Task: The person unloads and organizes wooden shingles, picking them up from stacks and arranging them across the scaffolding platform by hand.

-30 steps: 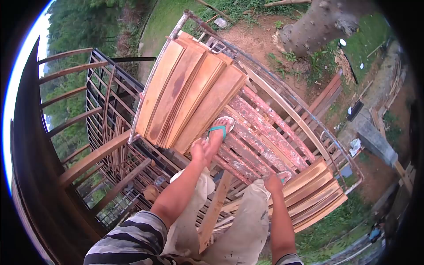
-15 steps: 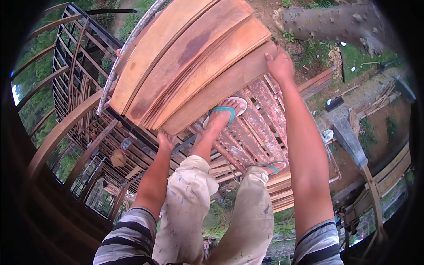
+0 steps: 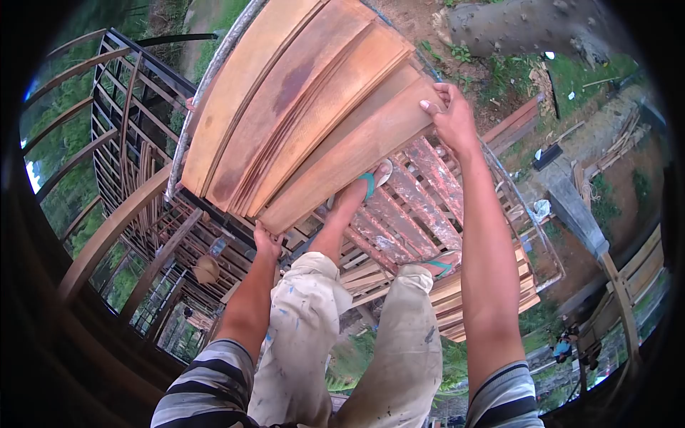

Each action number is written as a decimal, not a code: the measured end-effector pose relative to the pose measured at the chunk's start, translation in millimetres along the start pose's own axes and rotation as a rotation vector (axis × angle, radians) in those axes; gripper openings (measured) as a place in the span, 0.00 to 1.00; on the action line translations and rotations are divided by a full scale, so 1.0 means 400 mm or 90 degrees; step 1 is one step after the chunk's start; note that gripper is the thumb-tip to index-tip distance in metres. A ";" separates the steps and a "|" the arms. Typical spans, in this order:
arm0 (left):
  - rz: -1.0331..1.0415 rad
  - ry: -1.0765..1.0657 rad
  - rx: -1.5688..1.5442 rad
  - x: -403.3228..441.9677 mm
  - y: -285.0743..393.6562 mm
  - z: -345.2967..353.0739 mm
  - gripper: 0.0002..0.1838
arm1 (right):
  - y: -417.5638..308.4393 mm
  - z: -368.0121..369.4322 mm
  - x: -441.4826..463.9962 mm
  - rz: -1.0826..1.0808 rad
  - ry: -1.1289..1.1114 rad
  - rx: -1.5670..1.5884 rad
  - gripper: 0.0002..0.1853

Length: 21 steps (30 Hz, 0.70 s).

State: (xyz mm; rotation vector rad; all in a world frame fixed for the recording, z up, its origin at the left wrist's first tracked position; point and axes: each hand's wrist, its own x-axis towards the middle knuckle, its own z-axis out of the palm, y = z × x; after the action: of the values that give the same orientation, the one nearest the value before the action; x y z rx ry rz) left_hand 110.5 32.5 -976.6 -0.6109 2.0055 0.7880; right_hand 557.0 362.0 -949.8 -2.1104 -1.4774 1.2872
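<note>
A wooden plank (image 3: pixel 349 158) lies slantwise between my two hands, its near long edge above my sandalled foot. My left hand (image 3: pixel 268 241) is closed on its lower left end, with the fingertips at the edge. At the upper right end, my right hand (image 3: pixel 454 120) grips the plank, thumb on top. Just beyond it are stacked planks (image 3: pixel 292 93) in several overlapping rows, and the held plank sits slightly apart from them.
My feet in green-strapped sandals (image 3: pixel 442 264) stand on a paint-worn slatted platform (image 3: pixel 410 192). A metal rail (image 3: pixel 193 114) edges it. More planks (image 3: pixel 492 292) lie at the lower right. Curved roof framing (image 3: pixel 114 228) is at the left, and a tree trunk (image 3: pixel 514 28) at the upper right.
Both hands have come down to the planks and taken hold of one by its ends. Since half a second ago it has shifted toward me, away from the stack, uncovering another plank.
</note>
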 end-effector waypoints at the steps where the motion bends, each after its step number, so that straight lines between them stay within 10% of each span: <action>1: -0.004 0.011 0.020 -0.030 0.006 -0.005 0.34 | 0.022 -0.003 -0.005 -0.018 -0.014 0.027 0.25; 10: 0.073 -0.069 0.117 -0.162 0.015 0.007 0.35 | 0.160 -0.267 -0.246 0.031 -0.112 0.362 0.26; 17: 0.261 -0.196 0.418 -0.435 0.065 0.254 0.35 | 0.603 -0.431 -0.741 0.165 0.143 0.612 0.28; 21: 0.601 -0.344 0.788 -0.699 -0.058 0.570 0.31 | 0.834 -0.236 -1.233 0.429 0.322 0.843 0.33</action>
State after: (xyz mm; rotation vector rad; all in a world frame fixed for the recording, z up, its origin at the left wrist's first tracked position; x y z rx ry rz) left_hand 390.5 215.4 -839.4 1.1846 1.7486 0.0314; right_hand 793.9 -184.6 -857.3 -1.6668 0.3722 1.1830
